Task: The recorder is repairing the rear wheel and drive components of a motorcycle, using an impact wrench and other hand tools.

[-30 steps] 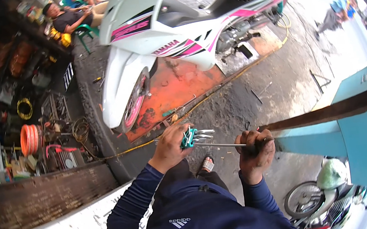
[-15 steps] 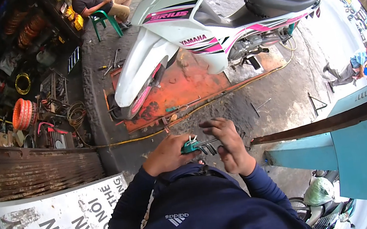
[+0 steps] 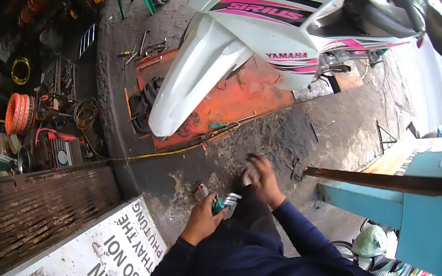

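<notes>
A hex key set [image 3: 222, 202] with a green holder and folded metal keys is gripped in my left hand [image 3: 201, 221], low in front of my body. My right hand [image 3: 264, 181] is just to the right of it and apart from it. Its fingers are slightly smeared but look spread, with nothing visible in them. Ahead of both hands, a white and pink motorbike [image 3: 251, 28] stands on an orange-red metal plate [image 3: 211, 103]. Its front fender [image 3: 196, 80] points toward the near left.
Several hand tools [image 3: 145, 50] lie at the plate's far left corner. A yellow hose [image 3: 162, 154] runs along its near edge. A T-shaped wrench [image 3: 320, 129] lies on the ground. At right are a rusty bar [image 3: 388, 182] and blue cabinet [image 3: 437, 210]; a white signboard [image 3: 93, 266] is at lower left.
My right hand has come away from the hex key set, which stays in my left hand. Both hands sit lower in view. The motorbike appears larger and its front faces me more.
</notes>
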### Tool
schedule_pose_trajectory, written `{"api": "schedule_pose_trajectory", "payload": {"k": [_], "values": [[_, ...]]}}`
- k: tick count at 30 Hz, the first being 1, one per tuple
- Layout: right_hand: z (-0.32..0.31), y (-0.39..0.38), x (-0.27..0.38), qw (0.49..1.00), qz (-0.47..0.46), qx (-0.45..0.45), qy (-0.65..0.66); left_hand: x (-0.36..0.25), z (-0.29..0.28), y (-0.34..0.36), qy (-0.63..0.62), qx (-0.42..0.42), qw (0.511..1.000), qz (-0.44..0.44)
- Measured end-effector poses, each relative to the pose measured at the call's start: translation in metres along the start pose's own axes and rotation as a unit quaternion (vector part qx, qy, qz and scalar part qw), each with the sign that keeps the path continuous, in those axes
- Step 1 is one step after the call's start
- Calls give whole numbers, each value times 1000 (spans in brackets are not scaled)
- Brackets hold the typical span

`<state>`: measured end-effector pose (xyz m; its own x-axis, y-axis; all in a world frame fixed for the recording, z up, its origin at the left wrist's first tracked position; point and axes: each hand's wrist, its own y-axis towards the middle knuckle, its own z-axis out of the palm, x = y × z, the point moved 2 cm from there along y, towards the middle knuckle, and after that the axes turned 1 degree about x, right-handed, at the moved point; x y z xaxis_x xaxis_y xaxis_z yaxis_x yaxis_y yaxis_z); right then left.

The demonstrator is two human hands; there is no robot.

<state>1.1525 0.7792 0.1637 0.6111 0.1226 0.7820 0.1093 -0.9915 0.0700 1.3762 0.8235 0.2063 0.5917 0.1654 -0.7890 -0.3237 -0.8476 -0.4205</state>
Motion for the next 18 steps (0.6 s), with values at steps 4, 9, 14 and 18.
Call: {"api": "schedule_pose_trajectory", "payload": {"k": [4, 9, 14, 18], "values": [[26, 52, -167, 980, 167, 17, -110, 28, 22, 4, -35, -40, 998, -43], [73, 127, -304, 951, 171, 120, -227, 43, 64, 21, -170, -30, 973, -150], [124, 195, -358, 946, 103, 147, -271, 47, 100, 44, -238, -62, 959, -141], [147, 222, -377, 917, 65, 200, -338, 50, 119, 50, -229, -82, 954, -176]]}}
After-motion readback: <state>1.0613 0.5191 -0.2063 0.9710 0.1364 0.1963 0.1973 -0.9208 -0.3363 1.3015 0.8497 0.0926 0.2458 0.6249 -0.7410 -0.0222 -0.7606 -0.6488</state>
